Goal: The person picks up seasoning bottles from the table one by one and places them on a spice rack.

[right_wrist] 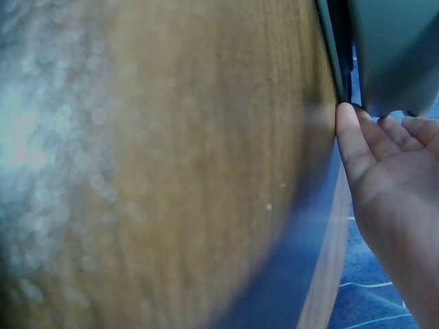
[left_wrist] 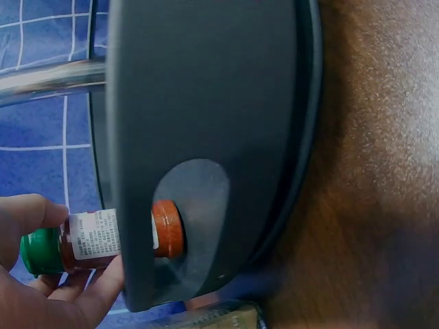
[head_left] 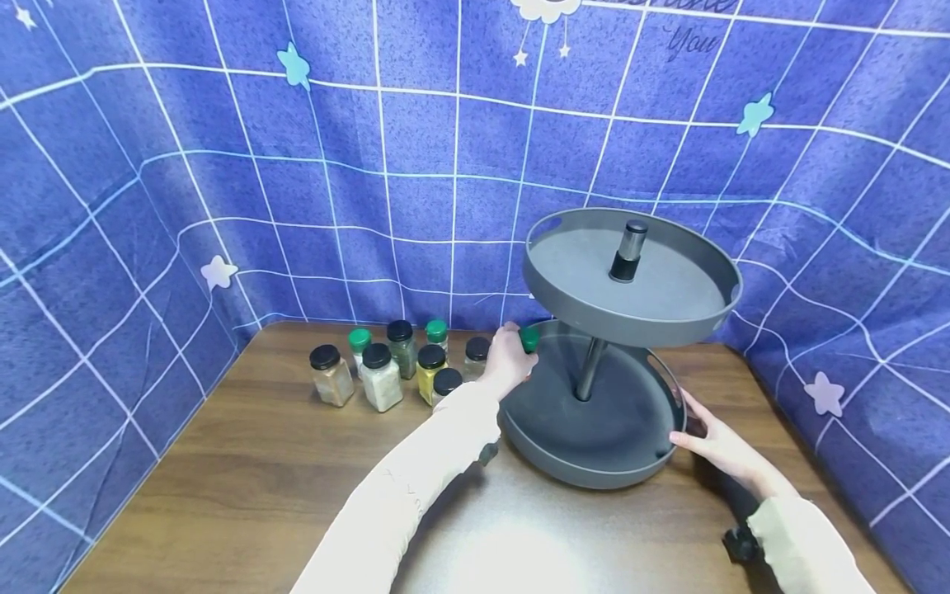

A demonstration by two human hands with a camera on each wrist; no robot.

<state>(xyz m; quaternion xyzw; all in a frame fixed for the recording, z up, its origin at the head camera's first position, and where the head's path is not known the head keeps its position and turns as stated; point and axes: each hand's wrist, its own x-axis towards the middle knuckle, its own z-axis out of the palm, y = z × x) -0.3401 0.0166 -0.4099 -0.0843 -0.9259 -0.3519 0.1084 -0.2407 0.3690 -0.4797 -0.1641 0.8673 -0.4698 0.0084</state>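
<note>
A two-tier grey round tray stand stands on the table, with a lower tray and an upper tray on a metal post. At the lower tray's left rim, my left hand grips a spice jar by its green lid. Orange-red spice shows at the jar's bottom through the rim's handle cutout in the left wrist view. On the opposite side, my right hand touches the lower tray's rim with its fingers mostly straight; some fingertips are hidden behind the tray.
Several spice jars stand left of the stand, among them a white-filled jar, a tan-filled jar and a yellow-filled jar. A blue curtain hangs behind the wooden table and along both sides.
</note>
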